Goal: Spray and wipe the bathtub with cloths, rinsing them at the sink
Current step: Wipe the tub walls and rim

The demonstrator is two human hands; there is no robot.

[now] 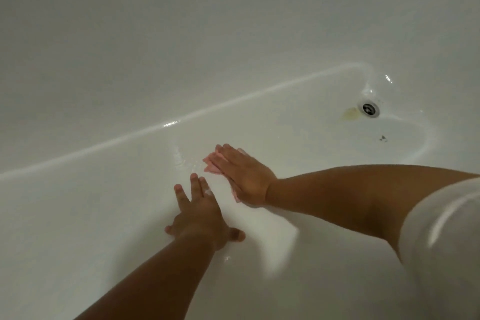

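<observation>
Head view: glossy white enamel bathtub (pixel 104 202). Left hand (pixel 200 213), fingers spread, rests flat on the tub floor. Right hand (pixel 244 176), fingers straight and together, presses a crumpled pink cloth (pixel 211 161) onto the floor, just beside the left hand. Round metal drain (pixel 368 109) lies well apart.

Pink cloth (pixel 211 161), white bathtub (pixel 104 202), yellowish stain (pixel 351 113) beside drain (pixel 368 109)

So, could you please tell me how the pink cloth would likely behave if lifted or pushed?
The pink cloth would probably droop limply: it lies crumpled and flat under the right hand. It likely slides easily when pushed, since the bathtub floor around it looks wet and glossy.
</observation>
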